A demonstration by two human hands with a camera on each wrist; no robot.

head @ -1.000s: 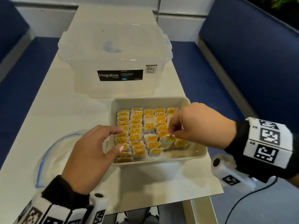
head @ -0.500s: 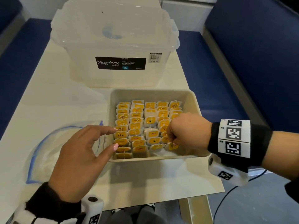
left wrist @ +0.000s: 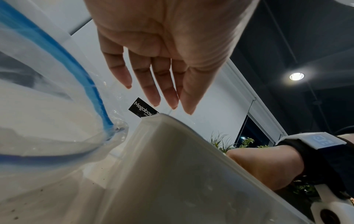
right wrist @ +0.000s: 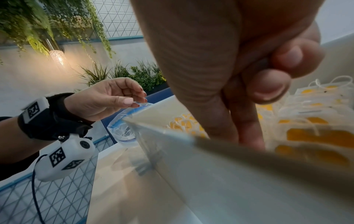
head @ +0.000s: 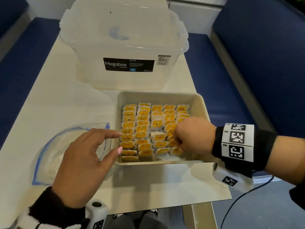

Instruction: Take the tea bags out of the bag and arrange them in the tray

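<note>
Both wrists wear black cuffs (head: 265, 149) wrapped with white bands printed in black square code markers. A small white camera pod (head: 229, 177) with its own marker hangs under each wrist, trailing a thin black cable (head: 244, 195). The left hand's (head: 82, 164) nails are painted pale pink.

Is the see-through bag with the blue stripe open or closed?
Open. The bag's blue zip edge gapes in a wide loop on the table.
</note>
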